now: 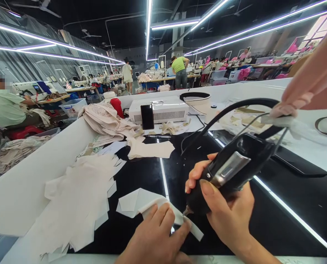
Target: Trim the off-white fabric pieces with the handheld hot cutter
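My right hand [231, 211] is wrapped around a black handheld tool [235, 165] with a metal plate on its side and a cable from its upper end. The tool tilts down to the left, and its narrow metal tip meets a folded piece of white fabric [136, 200]. My left hand [158, 234] grips and presses this fabric on the black tabletop [141, 176], its fingertips close to the tool tip. Its thumb is mostly hidden. At the upper right, another person's hand [298, 88] pinches something pale and translucent near the tool's cable end.
A stack of pale fabric pieces [78, 198] lies to the left. Behind are a cut piece [152, 149], pens [158, 136], a phone [147, 117], a white vented box [169, 108], heaped cloth [105, 119] and a white tub [198, 102]. A low white wall [42, 176] edges the table.
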A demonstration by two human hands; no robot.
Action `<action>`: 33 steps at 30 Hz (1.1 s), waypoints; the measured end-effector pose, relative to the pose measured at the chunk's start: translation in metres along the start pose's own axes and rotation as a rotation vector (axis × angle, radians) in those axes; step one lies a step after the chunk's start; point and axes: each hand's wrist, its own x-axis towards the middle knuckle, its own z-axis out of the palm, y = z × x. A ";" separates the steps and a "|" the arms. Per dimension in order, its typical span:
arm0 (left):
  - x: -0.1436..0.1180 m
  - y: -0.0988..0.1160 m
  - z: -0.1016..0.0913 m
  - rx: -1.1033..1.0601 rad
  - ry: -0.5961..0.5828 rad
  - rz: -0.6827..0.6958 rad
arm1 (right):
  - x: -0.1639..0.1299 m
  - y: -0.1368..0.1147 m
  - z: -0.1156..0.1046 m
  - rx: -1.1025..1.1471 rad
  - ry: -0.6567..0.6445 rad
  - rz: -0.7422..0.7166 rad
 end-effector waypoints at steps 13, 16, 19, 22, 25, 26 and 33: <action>0.003 0.000 0.000 -0.008 0.027 0.003 | 0.006 0.014 0.000 0.034 -0.090 0.005; 0.000 -0.002 0.004 0.001 0.046 0.021 | 0.008 0.013 0.007 0.065 -0.040 0.002; -0.002 -0.004 0.008 0.023 0.099 0.042 | 0.012 0.013 0.014 0.084 0.000 -0.015; -0.003 -0.005 0.010 0.040 0.117 0.054 | 0.013 0.014 0.017 0.083 -0.019 -0.014; -0.003 -0.005 0.010 0.042 0.126 0.057 | 0.011 0.014 0.017 0.083 -0.037 -0.009; -0.003 -0.005 0.010 0.040 0.127 0.059 | 0.011 0.014 0.017 0.081 -0.037 -0.011; -0.014 -0.007 0.014 0.045 0.024 0.081 | 0.011 0.013 0.020 0.037 -0.038 -0.012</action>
